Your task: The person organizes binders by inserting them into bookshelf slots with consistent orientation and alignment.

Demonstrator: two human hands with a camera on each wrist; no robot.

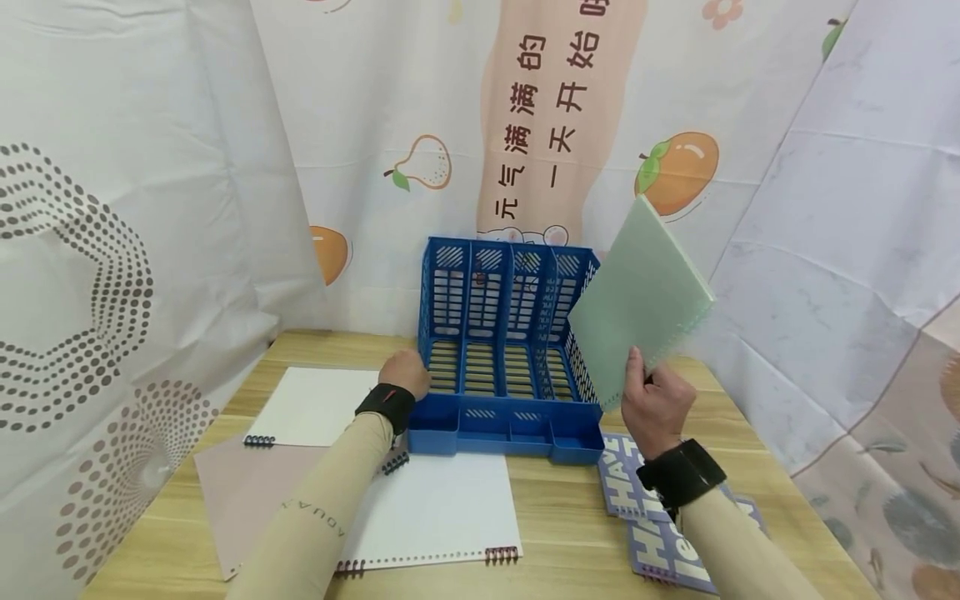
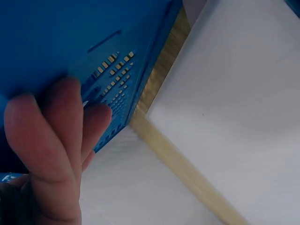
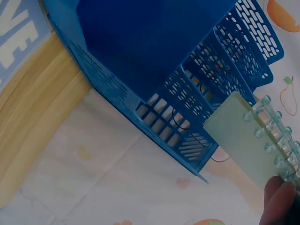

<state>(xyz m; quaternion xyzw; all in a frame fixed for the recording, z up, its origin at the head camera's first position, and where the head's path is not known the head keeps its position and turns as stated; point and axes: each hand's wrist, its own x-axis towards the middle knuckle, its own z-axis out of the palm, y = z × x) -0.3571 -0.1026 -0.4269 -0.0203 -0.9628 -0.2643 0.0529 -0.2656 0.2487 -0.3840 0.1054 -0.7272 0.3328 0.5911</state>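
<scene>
A blue desktop file organizer with several upright slots and small front trays stands at the back middle of the table. My left hand grips its left side near the front; in the left wrist view the fingers lie against the slotted wall. My right hand holds a pale green spiral notebook raised at a tilt beside the organizer's right side, thumb on the cover near the coil. In the right wrist view the notebook's clear coil shows, with the thumb at its edge.
Left on the wooden table lie a cream spiral notebook, a pinkish one and a white one, partly overlapping. Purple lettered notebooks lie at the right, under my right wrist. A printed curtain hangs behind.
</scene>
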